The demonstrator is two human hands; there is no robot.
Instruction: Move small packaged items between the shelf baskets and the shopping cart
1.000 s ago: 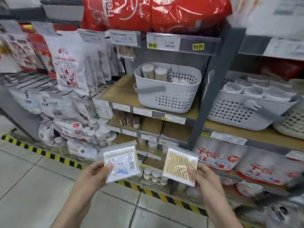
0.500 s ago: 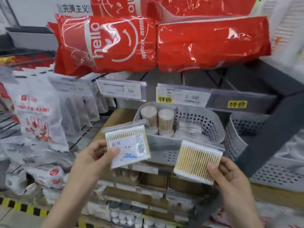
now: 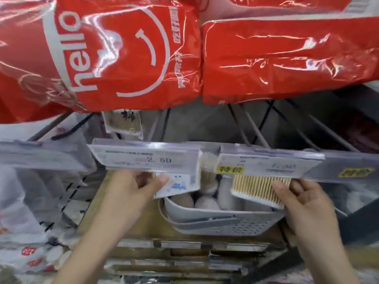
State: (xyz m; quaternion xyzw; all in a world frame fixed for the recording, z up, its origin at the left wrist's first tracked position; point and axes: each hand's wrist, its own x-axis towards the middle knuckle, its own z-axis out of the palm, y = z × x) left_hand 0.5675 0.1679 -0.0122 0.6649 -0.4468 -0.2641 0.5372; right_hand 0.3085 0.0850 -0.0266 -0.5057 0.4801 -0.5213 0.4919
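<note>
Beneath the price rail [image 3: 147,158] of the upper shelf, both hands were raised over the grey basket [image 3: 223,222], each gripping one flat pack of cotton swabs. The left hand [image 3: 133,187] pinched the printed swab pack [image 3: 176,185], thumb on its face and fingers curled behind; the pack's upper part was hidden behind the rail's price label reading 2.50. The right hand [image 3: 303,201] held the plain swab pack [image 3: 258,189] by its right edge, thumb pressed on the rows of wooden sticks, fingers curled underneath. This pack was tilted, its left end over the basket's opening, its top edge tucked under the yellow-tagged label [image 3: 230,169].

The basket stood on a wooden shelf board [image 3: 98,212], handle folded against its front wall. Inside it were round swab tubs [image 3: 205,201], some upright, some lying down; their number could not be determined. Both packs were above the basket rim, apart from each other, with an upright tub between them.

Large red plastic-wrapped packs [image 3: 123,54] lay on the shelf above, one marked "hello". Another swab pack [image 3: 123,124] hung from a hook behind the rail. White bagged goods [image 3: 24,201] hung at the left.
</note>
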